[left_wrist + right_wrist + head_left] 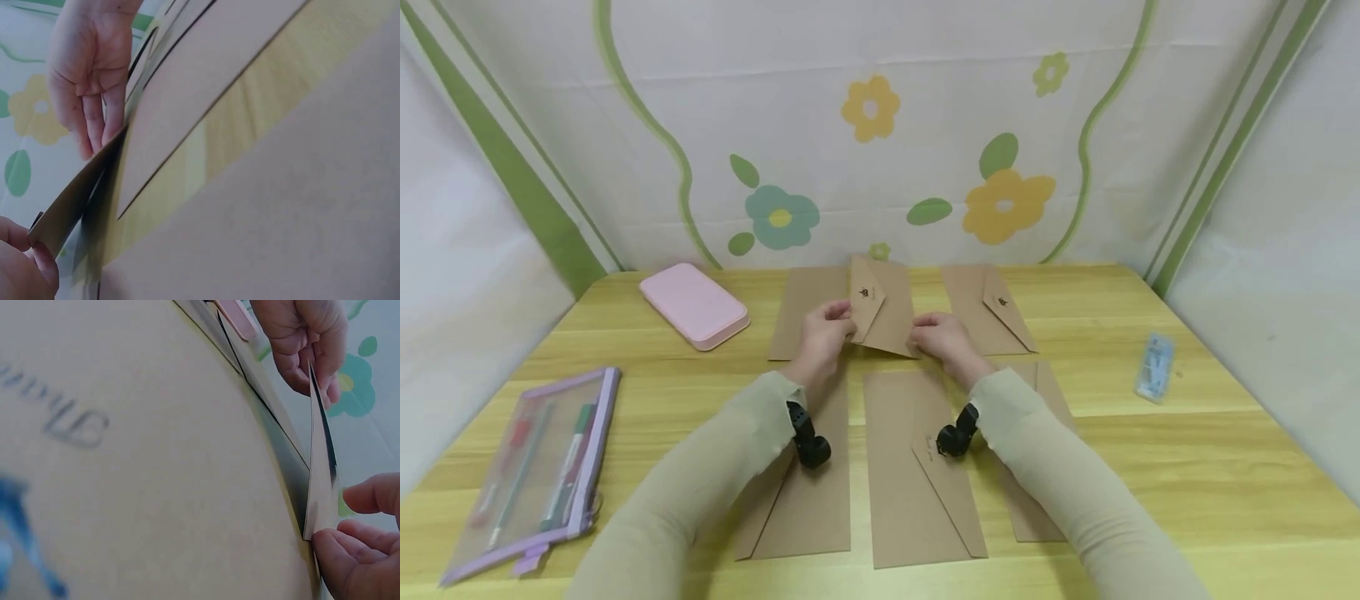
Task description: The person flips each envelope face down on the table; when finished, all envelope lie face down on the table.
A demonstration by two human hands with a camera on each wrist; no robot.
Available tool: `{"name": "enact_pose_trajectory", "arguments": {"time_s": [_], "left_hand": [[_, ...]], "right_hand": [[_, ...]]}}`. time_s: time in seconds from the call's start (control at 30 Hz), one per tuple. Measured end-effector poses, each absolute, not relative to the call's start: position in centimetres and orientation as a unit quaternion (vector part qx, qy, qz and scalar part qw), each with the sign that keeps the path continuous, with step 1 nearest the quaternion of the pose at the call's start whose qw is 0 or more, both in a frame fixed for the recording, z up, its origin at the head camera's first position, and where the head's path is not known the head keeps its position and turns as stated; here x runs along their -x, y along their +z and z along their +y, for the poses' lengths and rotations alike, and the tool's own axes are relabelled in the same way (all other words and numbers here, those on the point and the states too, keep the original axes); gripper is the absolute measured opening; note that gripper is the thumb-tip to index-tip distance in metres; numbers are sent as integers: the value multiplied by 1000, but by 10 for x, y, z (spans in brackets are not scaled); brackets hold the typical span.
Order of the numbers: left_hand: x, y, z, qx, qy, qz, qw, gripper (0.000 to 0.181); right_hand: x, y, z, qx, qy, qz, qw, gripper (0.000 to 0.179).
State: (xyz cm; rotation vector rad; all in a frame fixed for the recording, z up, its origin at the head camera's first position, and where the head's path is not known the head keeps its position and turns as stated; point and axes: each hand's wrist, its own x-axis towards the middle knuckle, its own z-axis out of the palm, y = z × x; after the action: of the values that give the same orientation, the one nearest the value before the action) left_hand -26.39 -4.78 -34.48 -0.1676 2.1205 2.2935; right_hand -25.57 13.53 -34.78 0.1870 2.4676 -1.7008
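A brown kraft envelope [891,312] with a pointed flap on its left side stands at the middle of the back row, its near edge raised off the table. At its left edge my left hand [826,335] pinches it between thumb and fingers; the left wrist view shows this grip [28,259] at the lower left. My right hand [946,340] touches the envelope's right lower corner. In the right wrist view the right hand's thumb [375,494] stands apart from its fingers, which rest against the envelope's edge [320,506].
More kraft envelopes lie around: back left [805,304], back right [981,317], front left [820,492], front middle [902,500], front right [1060,400]. A pink case [694,304] and a zip pouch of pens [542,467] lie left. A small light-blue item [1154,367] lies right.
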Motion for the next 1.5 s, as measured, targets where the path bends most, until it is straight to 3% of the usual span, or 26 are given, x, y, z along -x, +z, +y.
{"name": "enact_pose_trajectory", "arguments": {"time_s": [0.33, 0.67, 1.5], "left_hand": [[257, -336, -51, 50, 747, 663, -16, 54], [254, -322, -53, 58, 739, 670, -45, 45], [259, -313, -30, -39, 651, 752, -91, 29]], "right_hand": [[256, -348, 120, -41, -605, 789, 101, 43], [256, -351, 106, -33, -655, 740, 146, 48], [257, -355, 108, -1, -690, 705, 164, 49]]}}
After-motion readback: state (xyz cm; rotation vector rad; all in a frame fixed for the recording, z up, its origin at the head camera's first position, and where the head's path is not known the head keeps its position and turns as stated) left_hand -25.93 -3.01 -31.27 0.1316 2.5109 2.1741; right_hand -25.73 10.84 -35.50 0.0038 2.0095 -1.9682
